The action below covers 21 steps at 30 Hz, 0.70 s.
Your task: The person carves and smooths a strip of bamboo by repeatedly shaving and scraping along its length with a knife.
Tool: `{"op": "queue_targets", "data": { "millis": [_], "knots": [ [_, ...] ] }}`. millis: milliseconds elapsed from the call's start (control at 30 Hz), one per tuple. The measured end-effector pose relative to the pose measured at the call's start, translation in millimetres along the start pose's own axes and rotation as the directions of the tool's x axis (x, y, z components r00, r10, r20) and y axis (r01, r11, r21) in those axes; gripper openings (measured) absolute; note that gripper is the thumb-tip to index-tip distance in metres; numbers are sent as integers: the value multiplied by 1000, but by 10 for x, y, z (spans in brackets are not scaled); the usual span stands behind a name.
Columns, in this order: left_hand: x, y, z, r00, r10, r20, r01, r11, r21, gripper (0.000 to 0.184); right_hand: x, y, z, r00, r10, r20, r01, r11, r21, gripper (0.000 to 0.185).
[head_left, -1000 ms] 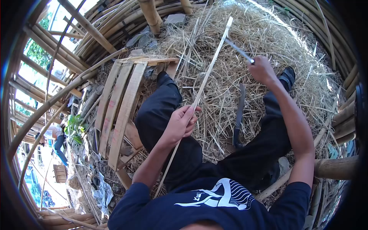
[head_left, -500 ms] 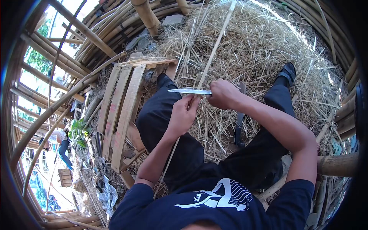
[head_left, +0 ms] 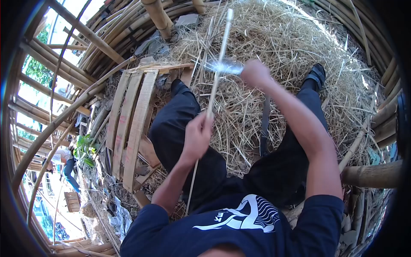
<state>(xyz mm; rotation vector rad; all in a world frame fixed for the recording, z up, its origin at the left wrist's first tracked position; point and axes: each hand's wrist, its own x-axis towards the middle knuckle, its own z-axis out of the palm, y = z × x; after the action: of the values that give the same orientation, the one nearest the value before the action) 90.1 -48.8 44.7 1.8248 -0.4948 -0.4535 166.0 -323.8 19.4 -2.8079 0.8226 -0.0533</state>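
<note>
My left hand (head_left: pixel 198 136) is closed round a long, thin bamboo strip (head_left: pixel 220 64), which slants up and away from me; its lower end runs down past my thigh. In my right hand (head_left: pixel 256 73), closed in a fist, is a knife (head_left: pixel 227 68). Motion blurs its blade, which points left and crosses the upper part of the strip; whether it touches the strip I cannot tell. The handle is hidden in my fist. A second, dark long-bladed tool (head_left: pixel 265 124) lies on the shavings between my legs.
Bamboo shavings (head_left: pixel 282 47) cover the ground between and beyond my feet. A slatted wooden crate (head_left: pixel 139 128) is left of my knee. Bamboo poles (head_left: pixel 158 19) are stacked along the far edge and the left side. A person (head_left: pixel 68 167) is outside at far left.
My right hand and the knife have moved away from me along the strip. My left hand has shifted slightly down and left, and the strip stands steeper.
</note>
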Motion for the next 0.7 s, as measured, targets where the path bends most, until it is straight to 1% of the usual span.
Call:
{"op": "queue_targets", "data": {
  "millis": [33,67,100,133,167,200,233,267,300,333,367,400,467,500,567,600,667,700],
  "knots": [
    [-166,42,-32,1000,-16,22,15,999,50,20,369,532,-257,988,31,154,-74,958,278,26],
    [-348,8,-96,991,-98,87,100,995,-12,19,356,802,-532,974,-147,-171,118,979,-167,29],
    [-508,-37,-128,974,-175,143,188,979,-83,19,363,900,-722,990,-38,-139,23,994,-108,30],
    [-551,-155,-197,962,-197,189,226,962,-150,20,468,1092,-668,968,71,-241,-52,995,85,30],
    [-528,-152,-211,963,-207,172,235,959,-160,20,498,1196,-540,935,195,-295,-110,953,282,30],
    [-493,-142,-216,968,-220,117,240,952,-191,22,412,1132,-436,946,174,-272,-99,958,270,30],
    [-428,-131,-196,972,-225,67,234,946,-225,24,288,1085,-389,968,99,-229,-46,973,225,31],
    [-345,-95,-187,976,-206,76,218,952,-217,27,190,1058,-402,980,31,-198,6,983,183,33],
    [-278,-66,-174,976,-203,76,215,950,-225,27,45,962,-449,996,-24,-91,46,970,240,37],
    [-220,-40,-166,969,-222,109,245,919,-310,28,-92,836,-488,997,-81,13,73,950,304,43],
    [-176,-22,-154,962,-233,144,272,880,-389,28,-132,759,-454,990,-115,84,75,924,376,47],
    [-139,-19,-144,956,-241,168,289,870,-400,28,-160,677,-422,977,-153,149,71,891,448,52],
    [-102,11,-101,954,-236,184,293,867,-404,28,-322,427,-473,962,-215,169,73,798,599,54],
    [-96,21,-73,951,-240,196,302,859,-413,27,-389,314,-508,963,-213,168,71,798,599,54],
    [-85,32,-23,952,-222,211,293,864,-410,27,-501,119,-548,913,-245,327,-81,675,733,55],
    [-77,38,-3,954,-203,222,280,869,-409,26,-529,54,-531,912,-246,329,-83,673,735,55],
    [-56,62,23,953,-188,240,273,876,-398,25,-582,-47,-468,886,-286,364,-134,593,794,50],
    [-48,73,25,952,-167,258,261,882,-392,24,-602,-84,-430,886,-286,366,-138,590,796,50]
  ]
}}
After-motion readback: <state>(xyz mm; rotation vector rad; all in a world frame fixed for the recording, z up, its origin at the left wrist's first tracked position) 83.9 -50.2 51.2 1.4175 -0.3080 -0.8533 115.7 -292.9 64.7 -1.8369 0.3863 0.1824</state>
